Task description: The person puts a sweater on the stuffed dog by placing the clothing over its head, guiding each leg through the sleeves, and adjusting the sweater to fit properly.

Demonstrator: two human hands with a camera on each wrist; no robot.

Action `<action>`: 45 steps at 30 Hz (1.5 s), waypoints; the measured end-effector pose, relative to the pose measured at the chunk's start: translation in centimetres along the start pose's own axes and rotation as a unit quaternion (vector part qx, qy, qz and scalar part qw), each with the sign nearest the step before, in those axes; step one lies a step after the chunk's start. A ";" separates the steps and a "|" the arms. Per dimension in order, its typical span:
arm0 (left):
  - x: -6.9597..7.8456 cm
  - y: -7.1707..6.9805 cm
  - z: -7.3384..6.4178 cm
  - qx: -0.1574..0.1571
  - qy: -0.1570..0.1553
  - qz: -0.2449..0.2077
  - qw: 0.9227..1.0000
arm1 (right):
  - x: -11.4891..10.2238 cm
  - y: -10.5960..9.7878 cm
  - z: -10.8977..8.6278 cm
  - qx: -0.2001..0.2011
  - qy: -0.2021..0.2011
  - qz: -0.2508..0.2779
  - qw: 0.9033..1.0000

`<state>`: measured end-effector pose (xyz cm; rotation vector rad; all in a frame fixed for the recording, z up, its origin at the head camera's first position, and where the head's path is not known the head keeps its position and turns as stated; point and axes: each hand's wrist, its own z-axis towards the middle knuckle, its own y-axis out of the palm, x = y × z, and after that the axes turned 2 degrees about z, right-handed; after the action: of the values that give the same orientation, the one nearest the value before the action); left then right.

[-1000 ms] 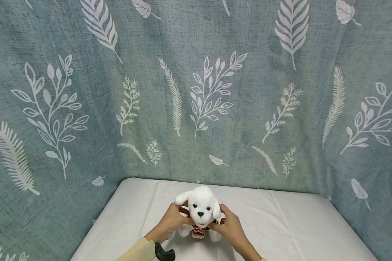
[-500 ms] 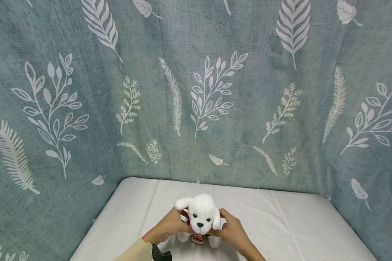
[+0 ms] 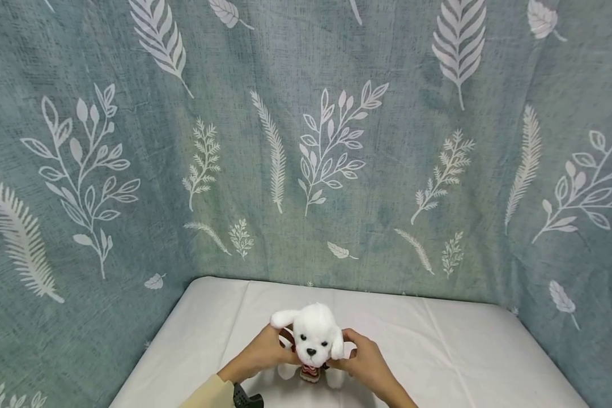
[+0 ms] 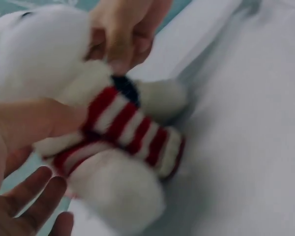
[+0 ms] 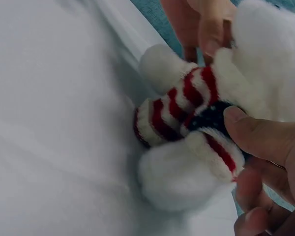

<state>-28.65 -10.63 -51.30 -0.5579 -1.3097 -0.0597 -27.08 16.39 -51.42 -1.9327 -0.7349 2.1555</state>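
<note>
A white plush dog with floppy ears and a dark nose faces the head camera near the front of the table. It wears a knitted shirt with red and white stripes and a navy patch. My left hand holds one side of its body below the head, the thumb pressed on the shirt. From the other side my right hand grips it, the thumb on the navy patch. The plush legs are near the white surface; whether they bear weight I cannot tell.
A white cloth covers the table. Blue-green curtains with a pale leaf print stand behind it and on both sides. A black device is strapped at the left wrist, beside a cream sleeve.
Over the first half second the plush dog came down and slightly toward the camera, both hands moving with it. Since then it has barely shifted, and both hands keep their hold.
</note>
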 end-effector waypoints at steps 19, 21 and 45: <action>9.0 -1.8 2.1 0.064 0.066 0.399 0.912 | 1.4 -1.5 -0.4 -0.039 -0.017 -0.055 0.998; 9.8 -1.0 2.6 0.035 0.066 0.447 0.892 | 1.4 -1.6 -0.3 -0.042 -0.019 -0.052 0.998; 10.6 2.1 3.5 -0.010 0.018 0.536 0.844 | 1.3 -1.6 -1.1 -0.055 -0.008 -0.022 0.998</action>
<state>-28.16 -4.56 -41.77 -1.2328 -0.8042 0.8401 -26.57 18.64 -51.92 -1.9333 -0.9081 2.1506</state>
